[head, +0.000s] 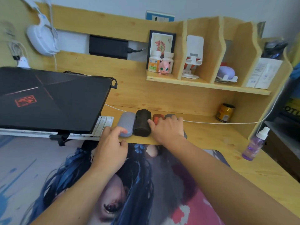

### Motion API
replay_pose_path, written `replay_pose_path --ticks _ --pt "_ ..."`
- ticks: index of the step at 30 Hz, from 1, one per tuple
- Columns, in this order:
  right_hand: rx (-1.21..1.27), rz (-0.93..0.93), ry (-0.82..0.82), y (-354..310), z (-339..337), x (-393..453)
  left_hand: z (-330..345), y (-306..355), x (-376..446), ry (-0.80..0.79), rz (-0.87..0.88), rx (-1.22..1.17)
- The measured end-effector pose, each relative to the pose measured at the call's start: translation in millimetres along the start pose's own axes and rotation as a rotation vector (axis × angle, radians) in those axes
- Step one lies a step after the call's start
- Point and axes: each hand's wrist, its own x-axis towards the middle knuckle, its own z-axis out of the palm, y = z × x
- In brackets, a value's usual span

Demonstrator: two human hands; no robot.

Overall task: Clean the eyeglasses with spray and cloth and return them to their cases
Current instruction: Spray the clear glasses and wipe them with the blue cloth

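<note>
My right hand lies palm-down over the red-and-grey case, fingers draped across its top and curved a little round it, thumb reaching twd the black case. Whether that's a real grip or just resting, I can't tell; the hand hides most of the case. My left hand sits just short of the blue-grey case, fingers loosely curled, index tip touching its near end, holding nothing.

The three cases stand side by side in a row at the back of the bench, touching or nearly so, all closed. So the glasses are prob. inside them, none out yet. I'd say both hands are placed to draw cases fwd onto the printed desk mat, where there's room to work.

The spray bottle stands upright near the bench's right edge, well apart from the cases, w/in reach of my right hand. No cloth visible. The closed laptop sits raised on its stand at left, over a white keyboard.
</note>
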Motion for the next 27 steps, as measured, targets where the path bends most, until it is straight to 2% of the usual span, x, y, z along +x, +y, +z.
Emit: replay_pose_path --ticks 4,6,8,9,12,16,23,27 --pt "-0.040 -0.012 -0.018 1 2 2 1 -2 1 0.001 -0.003 -0.026" --pt "0.002 -0.026 0.029 1 0 0 1 -2 2 0.008 -0.011 -0.047" --pt "0.086 -0.136 0.127 -2 -2 0 2 -1 3 0.023 -0.018 -0.046" --pt "0.130 -0.238 0.125 -6 -3 -1 3 0 3 0.033 -0.021 -0.040" --pt "0.126 -0.444 -0.050 -21 -3 2 4 0 5 0.048 -0.018 -0.052" --pt "0.127 -0.365 -0.191 -31 -2 14 2 1 5 0.055 -0.012 -0.090" --pt "0.147 -0.250 -0.185 -48 -19 12 3 0 5 0.059 -0.005 -0.082" --pt "0.461 -0.020 -0.140 -56 -27 4 3 -1 4 0.060 0.010 -0.098"
